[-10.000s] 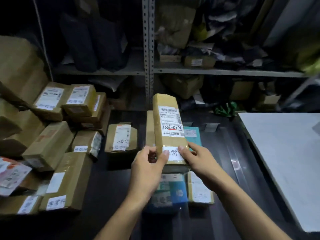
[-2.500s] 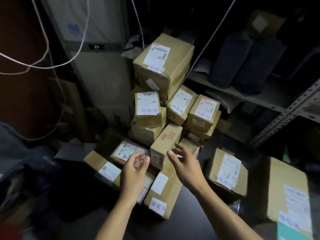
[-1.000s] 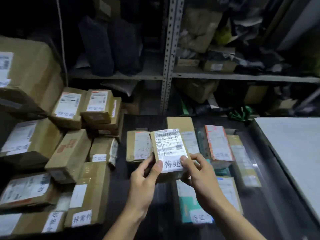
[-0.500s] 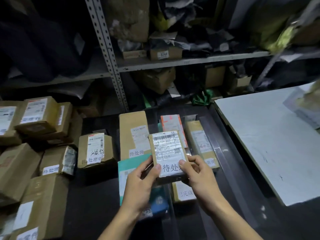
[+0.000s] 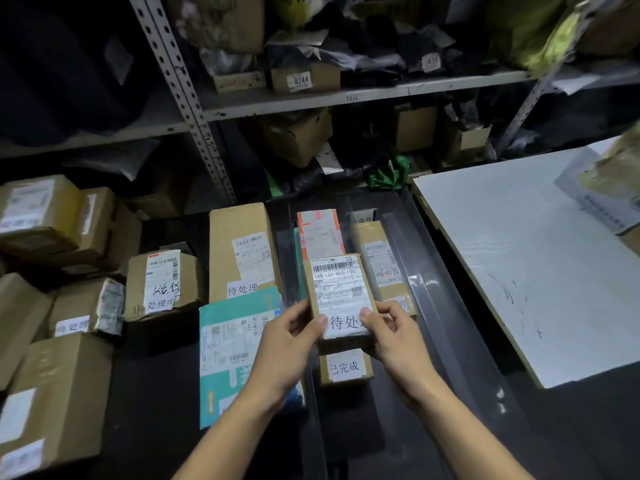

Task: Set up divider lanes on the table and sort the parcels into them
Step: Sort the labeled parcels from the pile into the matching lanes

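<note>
Head view: both hands were up at the centre of the frame, clamped on one small cardboard parcel point(image 5: 341, 299). The left hand point(image 5: 289, 344) pinched its lower left corner, thumb flat across the white paper label, and the right hand point(image 5: 391, 336) pinched the lower right corner the same way. The parcel was a flat brown rectangle, tilted face-up, its barcode printed at the top.

Beneath it lay a dark table point(image 5: 152, 375) with clear, glossy divider strips point(image 5: 433, 306) running away up the frame. In the lanes sat a long brown box point(image 5: 242, 251), a teal printed packet point(image 5: 232, 348), an orange-edged parcel point(image 5: 320, 233) and a taped brown one point(image 5: 381, 265). A rough heap of cardboard boxes point(image 5: 62, 306) filled the left edge. At right lay a pale, matte board point(image 5: 519, 258). Perforated metal shelving point(image 5: 180, 98) crossed the top.
</note>
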Available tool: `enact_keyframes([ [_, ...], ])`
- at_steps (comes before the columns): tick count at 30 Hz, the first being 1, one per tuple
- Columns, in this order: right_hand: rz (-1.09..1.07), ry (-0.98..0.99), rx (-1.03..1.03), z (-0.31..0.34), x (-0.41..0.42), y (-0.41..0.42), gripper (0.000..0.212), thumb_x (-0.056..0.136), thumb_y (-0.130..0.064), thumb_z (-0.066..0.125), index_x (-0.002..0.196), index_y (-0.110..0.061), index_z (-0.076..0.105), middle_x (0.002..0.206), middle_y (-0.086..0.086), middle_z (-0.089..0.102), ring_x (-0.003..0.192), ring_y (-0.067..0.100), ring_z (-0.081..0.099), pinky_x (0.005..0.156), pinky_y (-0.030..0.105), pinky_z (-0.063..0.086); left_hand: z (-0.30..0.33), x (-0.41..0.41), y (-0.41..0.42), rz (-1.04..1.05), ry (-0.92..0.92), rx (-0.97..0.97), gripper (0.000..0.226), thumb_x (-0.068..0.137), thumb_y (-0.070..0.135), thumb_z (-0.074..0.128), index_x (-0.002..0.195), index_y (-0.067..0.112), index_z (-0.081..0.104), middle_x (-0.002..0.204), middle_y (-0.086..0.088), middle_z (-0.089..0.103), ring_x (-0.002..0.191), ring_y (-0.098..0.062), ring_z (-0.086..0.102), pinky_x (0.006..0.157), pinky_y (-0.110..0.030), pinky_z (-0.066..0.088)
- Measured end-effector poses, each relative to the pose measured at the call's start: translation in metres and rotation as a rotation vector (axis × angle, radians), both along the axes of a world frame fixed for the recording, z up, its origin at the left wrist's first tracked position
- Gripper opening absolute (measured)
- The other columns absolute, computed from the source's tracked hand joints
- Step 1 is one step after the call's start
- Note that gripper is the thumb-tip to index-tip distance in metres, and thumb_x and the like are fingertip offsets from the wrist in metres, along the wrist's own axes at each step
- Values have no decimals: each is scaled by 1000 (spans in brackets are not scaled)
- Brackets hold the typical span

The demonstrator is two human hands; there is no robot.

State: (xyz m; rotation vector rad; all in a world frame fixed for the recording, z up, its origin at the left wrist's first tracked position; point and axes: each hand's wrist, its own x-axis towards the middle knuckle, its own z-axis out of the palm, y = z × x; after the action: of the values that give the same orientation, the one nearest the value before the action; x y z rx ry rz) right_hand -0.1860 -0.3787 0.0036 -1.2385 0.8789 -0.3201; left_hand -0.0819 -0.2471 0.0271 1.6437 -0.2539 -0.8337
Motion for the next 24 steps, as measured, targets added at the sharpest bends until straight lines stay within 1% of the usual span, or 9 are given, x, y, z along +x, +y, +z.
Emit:
enact_keyframes([
  [2, -2, 6, -5, -3, -1, -3, 14, 94, -22, 64, 104, -13, 62, 100, 9, 75, 95, 26, 73, 92, 56, 54, 0, 0, -3, -13, -3, 7, 28, 93, 11, 62, 111, 33, 65, 105, 14, 74, 100, -1, 68, 85, -22, 55],
  [6, -3, 10, -11, -7, -1, -7, 16, 93, -22, 65, 106, -13, 62, 100, 9, 75, 95, 26, 73, 91, 56, 55, 0, -1, -6, -25, -8, 13, 29, 94, 12, 61, 113, 33, 64, 104, 15, 74, 99, 0, 68, 85, -21, 54],
  [8, -3, 6, -7, -9, -1, -8, 16, 94, -22, 65, 106, -12, 62, 100, 10, 75, 96, 27, 73, 91, 55, 55, -1, -1, -7, -24, -9, 19, 29, 94, 12, 61, 108, 37, 64, 104, 15, 74, 99, 1, 68, 86, -21, 54],
  [10, 0, 4, -1, -11, -2, -8, 16, 94, -22, 65, 106, -12, 62, 100, 10, 75, 96, 27, 73, 91, 54, 55, -2, -1, -7, -24, -7, 26, 29, 95, 12, 60, 104, 40, 63, 105, 15, 74, 99, 2, 67, 85, -21, 54],
  [12, 7, 3, 1, -13, -2, -7, 16, 94, -22, 65, 107, -12, 61, 101, 11, 75, 96, 26, 72, 91, 53, 56, -2, -1, -7, -28, 0, 30, 29, 95, 12, 60, 103, 40, 62, 105, 15, 73, 99, 3, 67, 84, -20, 55],
  [16, 3, 4, 8, -17, -4, -6, 14, 95, -18, 63, 107, -12, 61, 100, 10, 75, 95, 26, 73, 87, 48, 58, -4, -3, -8, -35, 3, 47, 31, 95, 10, 59, 102, 39, 62, 104, 17, 72, 97, 5, 67, 88, -20, 54],
  [19, -5, 11, 0, -19, -6, -6, 11, 95, -17, 63, 105, -12, 62, 98, 10, 76, 94, 27, 73, 87, 50, 57, -7, -5, -9, -39, 9, 60, 31, 96, 10, 59, 103, 39, 62, 108, 14, 72, 101, 3, 67, 93, -24, 53],
  [21, -9, 16, 9, -21, -8, -6, 11, 95, -16, 62, 105, -11, 62, 97, 10, 76, 93, 26, 73, 87, 50, 57, -8, -6, -10, -37, 11, 63, 31, 96, 10, 58, 105, 39, 62, 109, 14, 71, 101, 3, 66, 94, -24, 53],
  [24, -13, 30, 14, -22, -10, -7, 12, 95, -17, 62, 106, -11, 62, 98, 11, 75, 91, 26, 74, 87, 52, 58, -10, -9, -12, -43, 16, 66, 32, 96, 9, 58, 119, 31, 62, 113, 11, 71, 105, -1, 66, 96, -28, 53],
])
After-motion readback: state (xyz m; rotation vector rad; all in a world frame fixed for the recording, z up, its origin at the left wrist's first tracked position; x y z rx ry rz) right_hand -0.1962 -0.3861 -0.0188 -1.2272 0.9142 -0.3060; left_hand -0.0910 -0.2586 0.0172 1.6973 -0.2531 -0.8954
